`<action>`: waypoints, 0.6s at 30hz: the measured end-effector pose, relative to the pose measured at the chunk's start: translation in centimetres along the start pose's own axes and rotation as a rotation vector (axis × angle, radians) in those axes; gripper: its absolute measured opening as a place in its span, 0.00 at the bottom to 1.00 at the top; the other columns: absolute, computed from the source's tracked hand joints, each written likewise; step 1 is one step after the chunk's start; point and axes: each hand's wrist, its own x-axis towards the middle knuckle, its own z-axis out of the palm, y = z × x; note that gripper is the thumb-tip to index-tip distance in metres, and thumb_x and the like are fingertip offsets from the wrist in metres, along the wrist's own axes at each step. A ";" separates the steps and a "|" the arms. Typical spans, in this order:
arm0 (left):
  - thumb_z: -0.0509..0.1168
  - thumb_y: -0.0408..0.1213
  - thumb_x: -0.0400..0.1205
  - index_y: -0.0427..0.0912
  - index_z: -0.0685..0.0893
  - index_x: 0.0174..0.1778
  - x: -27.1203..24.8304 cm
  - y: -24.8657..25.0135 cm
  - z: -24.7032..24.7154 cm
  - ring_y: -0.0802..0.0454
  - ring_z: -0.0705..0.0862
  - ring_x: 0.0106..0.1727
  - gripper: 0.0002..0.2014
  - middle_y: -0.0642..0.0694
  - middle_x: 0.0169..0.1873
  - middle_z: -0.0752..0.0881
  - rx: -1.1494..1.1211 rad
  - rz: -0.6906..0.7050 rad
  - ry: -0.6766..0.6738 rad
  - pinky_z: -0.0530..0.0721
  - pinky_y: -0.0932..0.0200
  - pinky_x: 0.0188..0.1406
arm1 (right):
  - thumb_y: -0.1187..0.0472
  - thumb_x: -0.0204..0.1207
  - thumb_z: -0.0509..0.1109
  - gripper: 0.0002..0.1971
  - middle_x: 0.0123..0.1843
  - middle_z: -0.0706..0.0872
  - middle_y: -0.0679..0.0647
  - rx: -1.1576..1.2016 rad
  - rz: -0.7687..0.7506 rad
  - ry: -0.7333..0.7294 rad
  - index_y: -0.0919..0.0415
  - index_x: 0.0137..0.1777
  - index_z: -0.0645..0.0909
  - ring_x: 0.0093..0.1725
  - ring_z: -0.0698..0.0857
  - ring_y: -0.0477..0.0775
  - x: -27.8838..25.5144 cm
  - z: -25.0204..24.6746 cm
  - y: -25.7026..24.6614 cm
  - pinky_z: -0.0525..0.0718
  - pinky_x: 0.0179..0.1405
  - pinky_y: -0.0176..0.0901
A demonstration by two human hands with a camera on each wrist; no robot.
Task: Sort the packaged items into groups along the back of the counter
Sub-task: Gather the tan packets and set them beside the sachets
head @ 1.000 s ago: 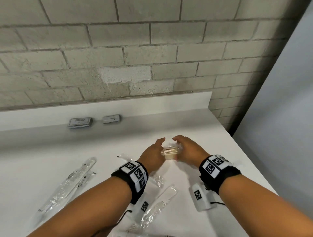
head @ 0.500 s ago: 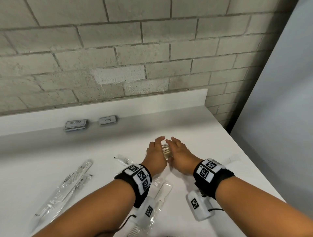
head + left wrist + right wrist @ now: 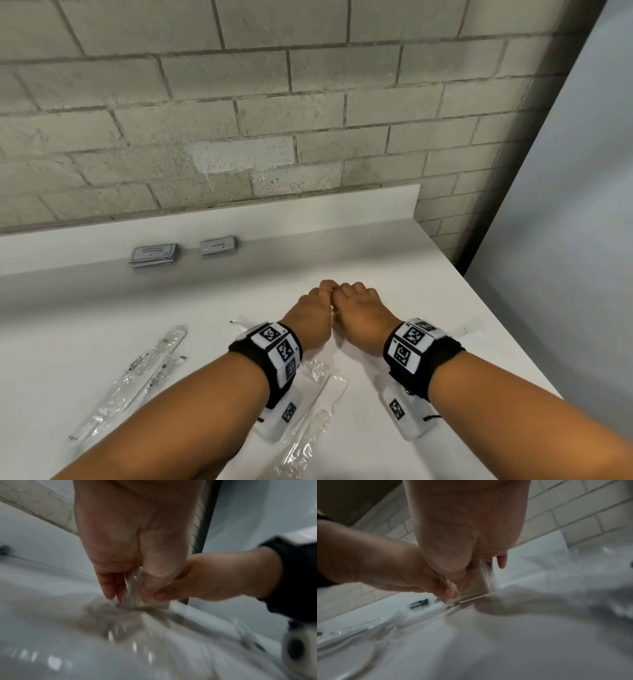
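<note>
Head view: left hand (image 3: 313, 310) and right hand (image 3: 359, 305) had closed together since a second before, packets (image 3: 476, 584) now squared between them, edge on bench (image 3: 376, 253) mid-right. Both grips pinched bundle (contents blurred). Bundle gathered; back row beside grey packs (image 3: 153, 254) likely next.

A second ago the left hand (image 3: 313, 310) and right hand (image 3: 359, 308) were spread around the clear packet (image 3: 475, 584), which showed between them. Now they have closed together over it, fingers curled, knuckles touching, hiding it from the head view.
</note>
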 end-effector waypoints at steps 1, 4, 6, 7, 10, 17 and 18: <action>0.60 0.30 0.79 0.46 0.54 0.79 0.2 0.0 -0.6 0.47 0.81 0.55 0.33 0.43 0.56 0.80 -0.013 -0.008 -0.042 0.79 0.55 0.57 | 0.57 0.79 0.60 0.16 0.61 0.79 0.58 0.017 -0.013 -0.015 0.61 0.64 0.74 0.61 0.75 0.62 0.2 -0.3 -0.3 0.69 0.57 0.52; 0.71 0.37 0.76 0.41 0.58 0.78 0.5 -0.5 -2.7 0.45 0.85 0.53 0.38 0.44 0.53 0.81 -0.109 -0.129 0.026 0.80 0.57 0.56 | 0.58 0.77 0.65 0.13 0.52 0.85 0.57 0.321 0.226 -0.086 0.61 0.58 0.79 0.53 0.83 0.62 1.4 -1.2 -0.9 0.80 0.50 0.51; 0.72 0.44 0.77 0.38 0.71 0.72 0.5 -1.1 -3.9 0.42 0.84 0.60 0.30 0.41 0.60 0.81 -0.192 -0.290 0.150 0.79 0.58 0.59 | 0.61 0.75 0.69 0.10 0.46 0.86 0.60 0.733 0.517 -0.179 0.66 0.54 0.81 0.45 0.85 0.62 2.7 -1.5 -1.2 0.84 0.39 0.48; 0.69 0.47 0.79 0.36 0.78 0.64 0.4 -1.3 -4.3 0.41 0.86 0.58 0.23 0.40 0.56 0.85 -0.239 -0.368 0.138 0.81 0.56 0.60 | 0.63 0.75 0.71 0.08 0.48 0.86 0.62 0.911 0.642 -0.220 0.67 0.51 0.81 0.46 0.86 0.63 2.9 -1.4 -1.3 0.84 0.37 0.47; 0.66 0.43 0.83 0.34 0.83 0.40 -0.7 -1.3 -4.0 0.40 0.88 0.34 0.15 0.39 0.31 0.85 -0.615 -0.527 -0.003 0.89 0.50 0.46 | 0.64 0.75 0.72 0.05 0.59 0.86 0.67 1.027 0.780 -0.254 0.65 0.47 0.80 0.55 0.86 0.66 3.0 -1.1 -1.7 0.82 0.40 0.47; 0.70 0.34 0.76 0.40 0.76 0.21 -1.6 0.1 -1.7 0.43 0.78 0.28 0.17 0.39 0.27 0.80 -0.607 -0.625 -0.058 0.77 0.56 0.34 | 0.56 0.73 0.71 0.11 0.52 0.89 0.56 0.541 0.688 -0.336 0.63 0.48 0.85 0.54 0.88 0.57 3.1 -1.9 -2.3 0.85 0.57 0.44; 0.70 0.34 0.76 0.39 0.77 0.19 -1.5 0.1 -1.5 0.43 0.78 0.29 0.19 0.38 0.28 0.80 -0.630 -0.635 -0.044 0.78 0.55 0.34 | 0.56 0.74 0.71 0.09 0.47 0.88 0.56 0.553 0.679 -0.325 0.62 0.42 0.84 0.51 0.88 0.57 2.9 -2.1 -2.1 0.86 0.56 0.44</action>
